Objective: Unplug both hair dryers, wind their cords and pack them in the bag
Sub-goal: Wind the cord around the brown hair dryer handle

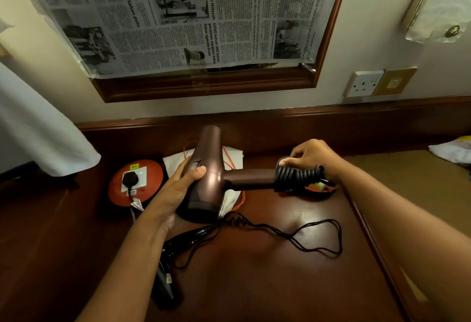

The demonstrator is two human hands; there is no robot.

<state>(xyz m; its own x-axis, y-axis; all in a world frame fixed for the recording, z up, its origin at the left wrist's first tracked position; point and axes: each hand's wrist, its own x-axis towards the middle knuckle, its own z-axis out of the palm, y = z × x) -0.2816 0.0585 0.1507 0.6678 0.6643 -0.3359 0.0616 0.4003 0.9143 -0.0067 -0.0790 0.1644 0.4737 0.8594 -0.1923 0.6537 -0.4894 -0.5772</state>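
Left hand [181, 184] grips barrel of brown dryer [207, 168], held above the white bag [230, 195] at desk centre. Right hand [309, 160] pinches the black cord coil [297, 176] wound round its handle, to the right. Black dryer [178, 241] lies near, under left forearm, w/ loose cord [305, 236] trailing right. Black plug [130, 179] sits in red socket disc [153, 176], far left.
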